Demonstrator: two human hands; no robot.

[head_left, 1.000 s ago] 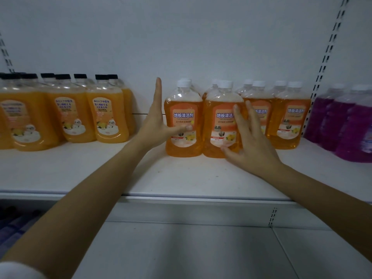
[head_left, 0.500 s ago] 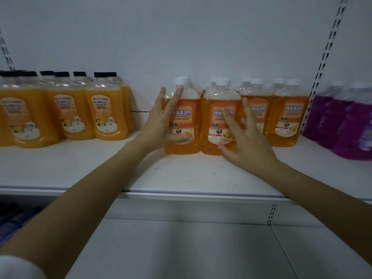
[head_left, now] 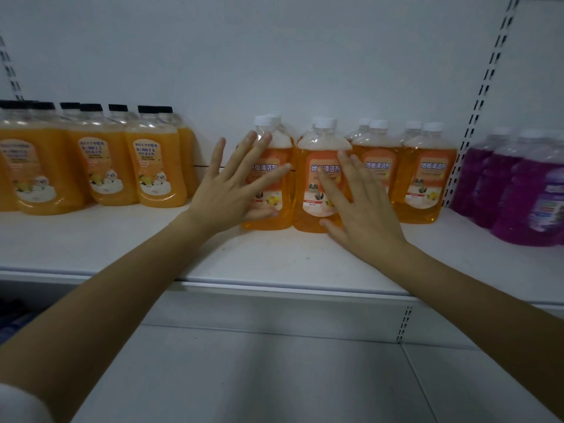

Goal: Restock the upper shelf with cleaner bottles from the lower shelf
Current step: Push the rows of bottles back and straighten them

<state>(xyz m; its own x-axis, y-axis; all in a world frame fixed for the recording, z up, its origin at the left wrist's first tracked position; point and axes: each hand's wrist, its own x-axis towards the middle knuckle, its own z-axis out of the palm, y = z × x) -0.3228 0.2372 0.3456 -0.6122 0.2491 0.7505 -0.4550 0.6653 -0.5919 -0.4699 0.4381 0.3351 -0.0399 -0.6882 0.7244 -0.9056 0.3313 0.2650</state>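
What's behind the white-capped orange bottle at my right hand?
A second white cap peeks out beside its own, so another bottle stands behind. That bottle's body is covered by the front bottle and the right hand.

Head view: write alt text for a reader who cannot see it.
The left hand spreads open over one white-capped orange bottle and the right hand over the bottle beside it, both upright on a white shelf. Black-capped orange bottles stand to the left, purple bottles to the right.
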